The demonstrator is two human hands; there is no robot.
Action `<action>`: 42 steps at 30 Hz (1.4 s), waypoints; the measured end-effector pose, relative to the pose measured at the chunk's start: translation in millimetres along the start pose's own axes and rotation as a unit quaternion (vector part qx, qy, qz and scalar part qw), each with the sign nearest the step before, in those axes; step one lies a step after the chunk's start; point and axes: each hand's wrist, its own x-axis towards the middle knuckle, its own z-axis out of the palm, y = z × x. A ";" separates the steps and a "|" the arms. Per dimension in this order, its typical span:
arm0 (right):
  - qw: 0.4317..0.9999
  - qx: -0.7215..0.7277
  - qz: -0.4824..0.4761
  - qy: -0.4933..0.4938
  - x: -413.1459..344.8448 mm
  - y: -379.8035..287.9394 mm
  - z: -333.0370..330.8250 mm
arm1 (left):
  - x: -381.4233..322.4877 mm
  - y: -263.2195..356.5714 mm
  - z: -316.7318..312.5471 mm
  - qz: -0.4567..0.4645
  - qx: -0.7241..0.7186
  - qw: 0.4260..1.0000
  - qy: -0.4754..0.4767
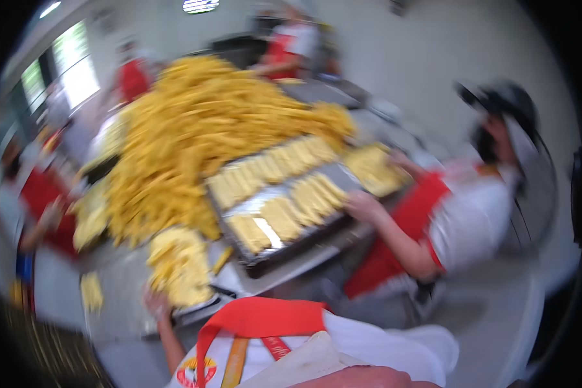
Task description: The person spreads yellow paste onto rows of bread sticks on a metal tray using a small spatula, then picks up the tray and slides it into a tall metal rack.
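The view is blurred. My left hand point(156, 301), in what looks like a clear glove, is at the left edge of a small tray point(199, 306). Pale yellow creamy food point(190, 276) covers that tray, with several yellow food sticks point(164, 259) lying on its left part. Whether my fingers grip anything is too blurred to tell. My right hand is out of view. Beyond the tray rises a large heap of yellow food sticks point(189, 131). A few pale coated sticks point(92, 291) lie on the metal table point(121, 276) to the left.
Right of the heap, a large dark baking tray point(266, 259) holds rows of pale coated sticks point(276, 220). A co-worker's hand point(363, 207) is at its right edge. Another creamy batch point(376, 167) lies behind that hand. Aproned co-workers stand left point(48, 203) and at the back point(288, 43).
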 end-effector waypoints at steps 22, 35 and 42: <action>0.995 0.086 0.052 0.006 -28.7 8.3 40.9 | 7.5 40.2 -11.4 0.032 0.082 0.995 0.056; 0.996 0.068 0.059 0.003 -23.1 19.9 29.2 | 12.1 26.6 4.6 0.015 0.060 0.997 0.048; 0.998 0.047 0.036 -0.010 -4.6 8.7 14.8 | 0.8 50.6 -22.3 0.016 0.012 0.993 0.118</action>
